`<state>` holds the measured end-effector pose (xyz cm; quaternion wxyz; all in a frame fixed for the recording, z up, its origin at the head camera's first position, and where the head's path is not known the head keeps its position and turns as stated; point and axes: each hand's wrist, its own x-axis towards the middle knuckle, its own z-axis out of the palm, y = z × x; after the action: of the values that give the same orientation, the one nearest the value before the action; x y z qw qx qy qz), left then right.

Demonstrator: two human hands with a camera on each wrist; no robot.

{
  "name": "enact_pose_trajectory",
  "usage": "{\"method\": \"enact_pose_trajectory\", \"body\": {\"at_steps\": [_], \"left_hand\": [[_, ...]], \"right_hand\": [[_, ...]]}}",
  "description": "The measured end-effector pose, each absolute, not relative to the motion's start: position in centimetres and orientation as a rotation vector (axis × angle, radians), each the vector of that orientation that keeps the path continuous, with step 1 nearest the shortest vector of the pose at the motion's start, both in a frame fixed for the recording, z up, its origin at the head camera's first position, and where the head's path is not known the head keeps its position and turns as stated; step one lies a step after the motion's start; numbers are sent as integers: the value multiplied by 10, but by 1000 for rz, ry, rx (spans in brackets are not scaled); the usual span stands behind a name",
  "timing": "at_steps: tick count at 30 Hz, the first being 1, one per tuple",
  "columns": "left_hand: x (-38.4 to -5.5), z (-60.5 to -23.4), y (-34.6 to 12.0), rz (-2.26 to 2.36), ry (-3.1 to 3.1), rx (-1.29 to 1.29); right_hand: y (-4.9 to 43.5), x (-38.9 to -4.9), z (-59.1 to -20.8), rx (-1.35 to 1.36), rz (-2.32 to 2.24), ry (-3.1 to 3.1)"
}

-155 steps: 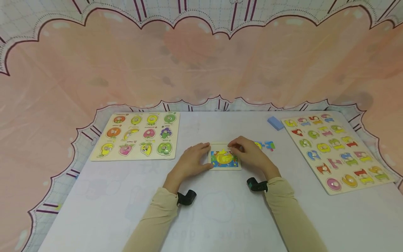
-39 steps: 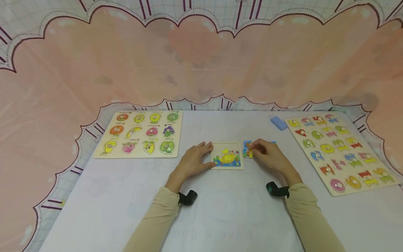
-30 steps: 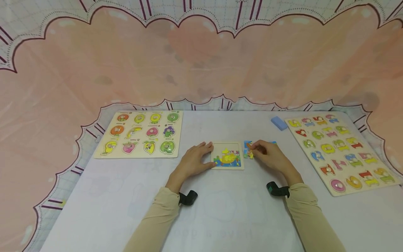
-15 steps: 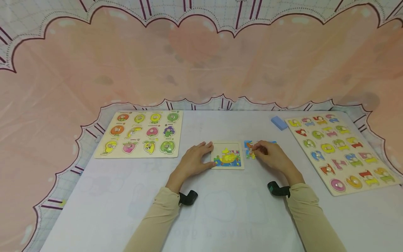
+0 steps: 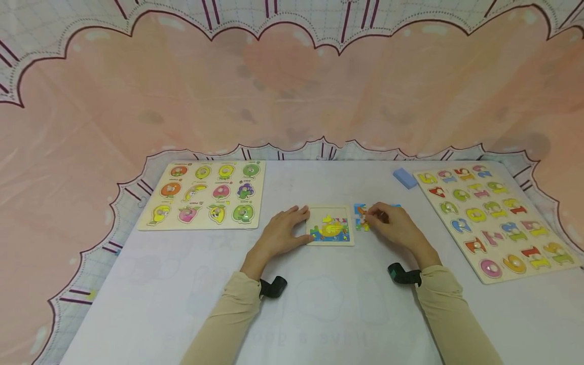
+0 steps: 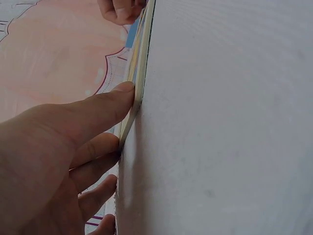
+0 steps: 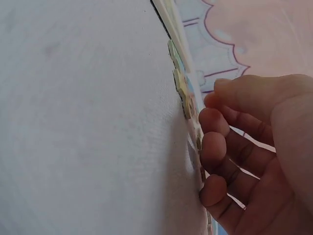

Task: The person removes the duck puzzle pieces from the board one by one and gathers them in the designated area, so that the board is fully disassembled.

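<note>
A small wooden jigsaw tray point(image 5: 318, 213) holds a part-filled picture of a yellow duck point(image 5: 329, 230); its upper part shows bare wood. My left hand point(image 5: 284, 231) rests along the tray's left edge. In the left wrist view, the thumb point(image 6: 111, 102) lies against the tray's edge point(image 6: 140, 85), the other fingers loosely stretched below. Right of the tray lie colourful jigsaw pieces point(image 5: 359, 209). My right hand point(image 5: 393, 223) has curled fingers, with thumb and index finger pinching at one of these pieces. In the right wrist view, several pieces point(image 7: 182, 88) lie flat beside the fingertips.
A fruit puzzle board point(image 5: 211, 197) lies at the back left, a number puzzle board point(image 5: 495, 228) at the right. A blue block point(image 5: 404, 178) sits by the number board's corner. Another blue piece point(image 5: 398, 206) peeks out behind the right hand. A patterned cloth point(image 5: 292, 91) backs the table.
Over five seconds, my right hand has left the tray's upper right corner for the pieces on the right. Lately it shifts a piece slightly there. The left hand keeps its place.
</note>
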<state>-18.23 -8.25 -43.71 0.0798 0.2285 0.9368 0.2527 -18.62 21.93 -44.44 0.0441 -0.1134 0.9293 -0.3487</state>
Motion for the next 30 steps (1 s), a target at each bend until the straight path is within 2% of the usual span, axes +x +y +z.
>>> {"method": "enact_pose_trajectory", "body": {"at_steps": [30], "left_hand": [[-182,-437,-84,787,2791,699]], "right_hand": [[173,-187,-438,-463,-1169,2819]]}}
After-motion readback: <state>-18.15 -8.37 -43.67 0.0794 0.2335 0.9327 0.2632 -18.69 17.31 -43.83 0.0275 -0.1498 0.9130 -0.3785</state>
